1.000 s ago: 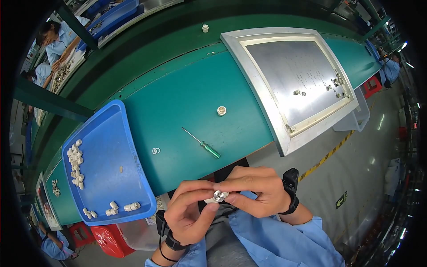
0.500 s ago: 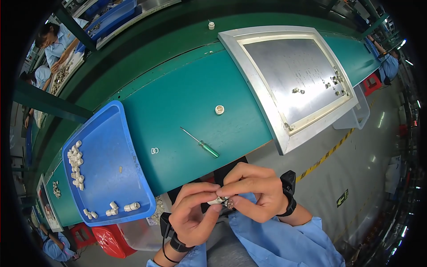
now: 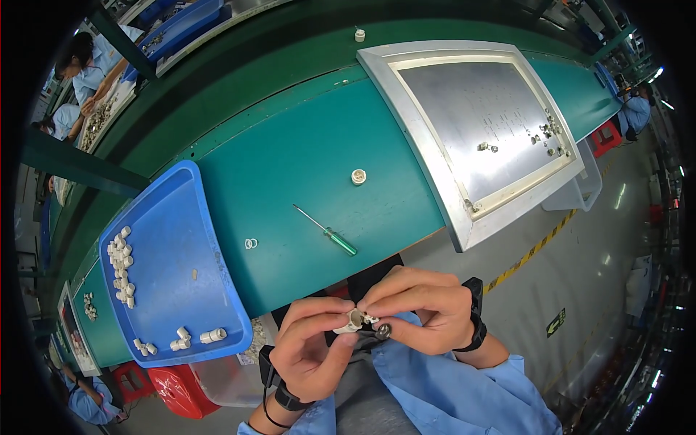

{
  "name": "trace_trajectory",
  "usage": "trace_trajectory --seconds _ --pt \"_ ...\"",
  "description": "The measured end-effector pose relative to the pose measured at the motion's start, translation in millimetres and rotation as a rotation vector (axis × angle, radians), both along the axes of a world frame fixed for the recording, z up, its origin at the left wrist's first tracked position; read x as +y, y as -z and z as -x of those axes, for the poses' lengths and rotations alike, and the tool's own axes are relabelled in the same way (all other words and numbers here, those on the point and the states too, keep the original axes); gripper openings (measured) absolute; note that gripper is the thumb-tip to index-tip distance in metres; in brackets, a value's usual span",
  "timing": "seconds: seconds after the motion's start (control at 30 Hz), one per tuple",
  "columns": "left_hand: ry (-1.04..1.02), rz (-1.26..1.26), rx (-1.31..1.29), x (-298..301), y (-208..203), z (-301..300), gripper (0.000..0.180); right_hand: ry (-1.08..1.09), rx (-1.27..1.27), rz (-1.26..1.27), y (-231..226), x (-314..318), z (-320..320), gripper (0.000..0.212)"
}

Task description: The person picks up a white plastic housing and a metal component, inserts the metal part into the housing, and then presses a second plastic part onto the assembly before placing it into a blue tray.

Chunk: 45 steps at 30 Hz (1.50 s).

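Note:
Over the table's near edge, my left hand (image 3: 313,355) is closed on a white hollow cylindrical fitting (image 3: 349,326), its open mouth turned toward the right hand. My right hand (image 3: 429,312) pinches a small white-and-metal part (image 3: 370,318) close beside that mouth. A round, shiny dark metal piece (image 3: 383,331) shows at the right thumb tip; whether it belongs to the same part I cannot tell. On the green table top beyond lie a screwdriver (image 3: 333,238) with a green handle, two thin white rings (image 3: 251,243) and an upright white round fitting (image 3: 358,177).
At left, a blue tray (image 3: 206,250) holds several white fittings (image 3: 122,257). A silver-framed metal plate (image 3: 457,196) at right carries small metal parts (image 3: 551,130). Another white piece (image 3: 359,35) stands at the back. Co-workers (image 3: 94,69) sit far left and far right.
My hands have drawn slightly apart, and the white fitting's open mouth now shows. The small part in my right hand has come away from it, and the dark metal piece has turned.

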<state>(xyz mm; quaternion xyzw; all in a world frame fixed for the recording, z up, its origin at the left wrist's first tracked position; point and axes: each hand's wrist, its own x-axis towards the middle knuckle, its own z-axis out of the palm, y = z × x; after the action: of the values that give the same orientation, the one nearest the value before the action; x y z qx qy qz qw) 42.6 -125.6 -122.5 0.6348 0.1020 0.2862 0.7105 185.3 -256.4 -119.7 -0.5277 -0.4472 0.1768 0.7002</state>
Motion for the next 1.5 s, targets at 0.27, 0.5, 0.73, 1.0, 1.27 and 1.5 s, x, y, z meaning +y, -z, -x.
trace_trajectory --seconds 0.27,0.5,0.73,1.0,1.27,1.5 --pt "0.083 0.036 0.033 2.9 -0.9 1.0 0.029 -0.046 0.055 0.053 -3.0 -2.7 -1.5 0.028" --pt "0.079 -0.023 0.046 1.9 0.3 2.1 0.029 -0.048 -0.026 0.111 -8.0 -3.3 -1.0 0.025" --pt "0.097 -0.374 -0.067 7.4 3.5 0.4 0.028 -0.042 0.027 0.105 -14.9 -7.5 2.2 0.023" --pt "0.044 0.329 -0.017 -10.1 1.7 -0.2 0.022 -0.036 -0.023 0.047 -9.9 -7.8 -2.6 0.022" --pt "0.117 0.127 0.123 -1.7 -2.3 6.6 0.021 -0.094 -0.061 0.025 -8.6 -5.2 -6.8 0.022" --pt "0.073 0.092 0.09 -5.8 -2.5 3.8 0.021 -0.077 -0.074 0.049 -8.9 -6.5 -5.2 0.024"
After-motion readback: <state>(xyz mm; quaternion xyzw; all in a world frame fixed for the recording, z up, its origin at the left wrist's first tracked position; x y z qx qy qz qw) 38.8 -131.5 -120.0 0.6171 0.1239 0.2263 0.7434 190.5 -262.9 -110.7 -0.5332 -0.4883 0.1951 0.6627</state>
